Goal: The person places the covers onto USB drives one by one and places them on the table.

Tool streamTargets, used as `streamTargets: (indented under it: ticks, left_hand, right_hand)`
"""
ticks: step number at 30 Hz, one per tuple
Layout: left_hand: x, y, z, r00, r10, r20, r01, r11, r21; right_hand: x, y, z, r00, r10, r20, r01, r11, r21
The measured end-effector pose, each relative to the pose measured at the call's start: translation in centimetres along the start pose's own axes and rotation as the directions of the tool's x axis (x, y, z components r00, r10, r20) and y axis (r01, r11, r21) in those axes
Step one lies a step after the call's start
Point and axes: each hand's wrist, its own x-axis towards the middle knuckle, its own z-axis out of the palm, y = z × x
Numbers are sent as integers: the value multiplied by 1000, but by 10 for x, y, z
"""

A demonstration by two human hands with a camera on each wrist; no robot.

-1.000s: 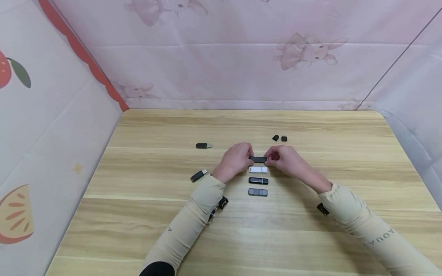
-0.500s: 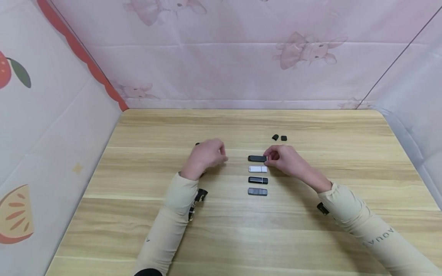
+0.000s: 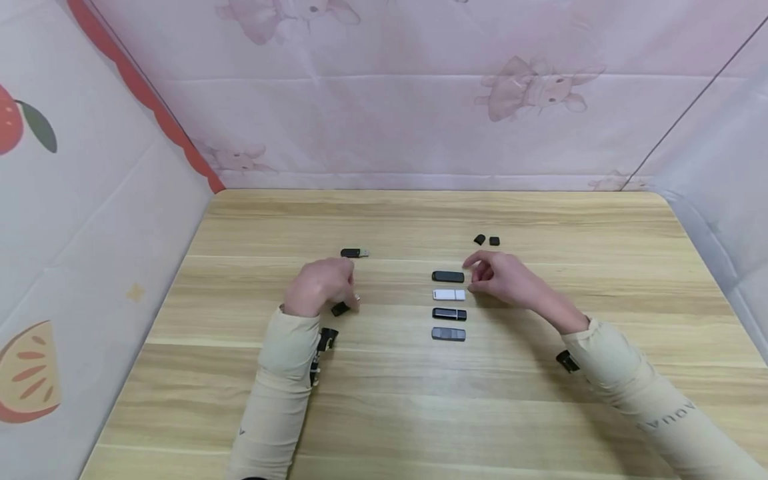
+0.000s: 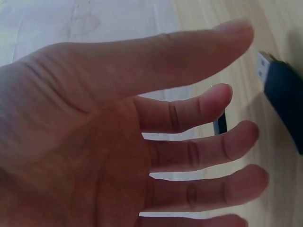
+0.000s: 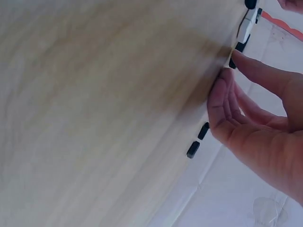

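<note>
The left hand (image 3: pixel 319 287) hovers over an uncapped black USB stick (image 3: pixel 340 309) at the left; in the left wrist view its fingers are spread, with the stick (image 4: pixel 286 97) beyond the fingertips and untouched. Beside the right end of a capped black stick (image 3: pixel 448 277) is the right hand (image 3: pixel 503 279), thumb and fingers apart with nothing seen between them. Below that stick, in a column, lie a white one (image 3: pixel 449 295), a black one with a silver edge (image 3: pixel 449 314) and a grey one (image 3: pixel 449 334).
Another uncapped black stick (image 3: pixel 354 253) lies at the back left, its metal plug pointing right. Two small black caps (image 3: pixel 479 239) (image 3: pixel 495 241) lie behind the right hand. Walls of printed cloth stand around the back and sides of the wooden table (image 3: pixel 384 413).
The left hand has let go of the top black stick and moved left to the uncapped one. More recently the right hand has drawn slightly right, away from the top stick's end.
</note>
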Motion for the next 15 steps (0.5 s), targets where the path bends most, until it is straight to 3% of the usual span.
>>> streamTargets:
  ticks: [6, 15]
  left_hand:
    - [2, -4, 2, 996, -57, 67, 56, 998, 26]
    - [6, -6, 7, 995, -65, 73, 62, 997, 51]
  right_hand:
    - [-8, 7, -8, 998, 52, -41, -53, 998, -25]
    - [-10, 22, -22, 983, 127, -133, -127, 992, 6]
